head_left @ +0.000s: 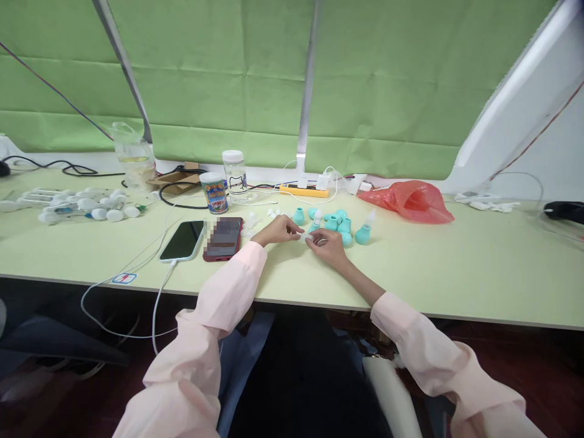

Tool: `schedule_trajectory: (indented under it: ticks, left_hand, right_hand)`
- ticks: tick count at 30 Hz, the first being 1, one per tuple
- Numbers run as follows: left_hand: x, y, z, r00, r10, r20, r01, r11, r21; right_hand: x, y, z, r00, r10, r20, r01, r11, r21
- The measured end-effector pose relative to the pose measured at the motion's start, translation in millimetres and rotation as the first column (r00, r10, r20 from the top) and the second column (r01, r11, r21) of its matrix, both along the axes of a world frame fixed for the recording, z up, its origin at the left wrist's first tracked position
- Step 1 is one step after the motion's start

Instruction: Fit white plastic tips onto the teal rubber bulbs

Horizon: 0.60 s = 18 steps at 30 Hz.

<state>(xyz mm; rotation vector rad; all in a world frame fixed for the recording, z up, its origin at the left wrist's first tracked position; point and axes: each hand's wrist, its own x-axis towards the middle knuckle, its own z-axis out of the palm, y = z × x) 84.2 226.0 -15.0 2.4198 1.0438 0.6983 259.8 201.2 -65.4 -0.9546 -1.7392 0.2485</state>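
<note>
Teal bulbs (331, 223) sit on the table (456, 267). Just beside them, fingers of the left hand (281, 230) and right hand (330, 246) pinch a tiny whitish piece (305, 238) (hard to see). Right of the bulbs lies a red bag (404, 201).

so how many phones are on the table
2, both left of the left hand: a white-edged phone and, beside it to the right, a red-edged phone.

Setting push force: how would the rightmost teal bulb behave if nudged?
The rightmost teal bulb might tip, since its pale nozzle rises above a rounded body. Once over, those curved sides could roll. Probably light: smaller than the right hand.
</note>
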Motion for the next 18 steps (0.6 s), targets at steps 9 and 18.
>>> schedule_trajectory:
  ticks: [9,18]
  left_hand:
    - [18,-6,-11.2,0.983,0.14,-0.117,-0.073,0.889,0.453]
    - [23,-7,-16.1,0.97,0.167,-0.177,-0.052,0.854,0.517]
  right_hand:
    - [0,4,2.0,0.965,0.059,-0.256,-0.12,0.966,-0.227]
    - [0,2,5.0,0.941,0.104,-0.321,-0.199,0.94,-0.279]
